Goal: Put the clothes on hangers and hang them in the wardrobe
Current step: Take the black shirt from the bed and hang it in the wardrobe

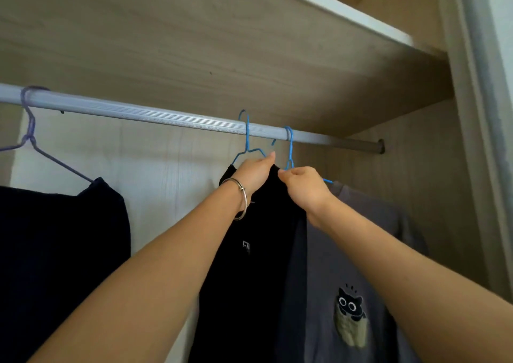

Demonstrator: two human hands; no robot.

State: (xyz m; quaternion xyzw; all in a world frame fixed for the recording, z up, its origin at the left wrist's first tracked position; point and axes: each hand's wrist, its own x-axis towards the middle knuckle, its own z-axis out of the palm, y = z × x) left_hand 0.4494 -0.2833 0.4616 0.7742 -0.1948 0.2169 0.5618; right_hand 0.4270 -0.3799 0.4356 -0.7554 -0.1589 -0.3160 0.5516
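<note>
Head view: the left hand (pixel 255 169) grips the collar of the black shirt (pixel 249 265) just below its blue hanger (pixel 247 138), whose hook crosses the wardrobe rail (pixel 138 111). The right hand (pixel 304 186) pinches the same collar between thumb and fingertips. A grey shirt (pixel 347 237) hangs just beside it.

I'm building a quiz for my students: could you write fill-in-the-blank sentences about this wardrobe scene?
1. The grey T-shirt bears a printed black ___.
2. The silver bangle circles the ___ wrist.
3. The wire hanger at the grey metal rail's left end is ___.
4. The left hand and right hand hold the collar of the black shirt, below a ___ hanger.
Missing words: cat, left, purple, blue.
</note>
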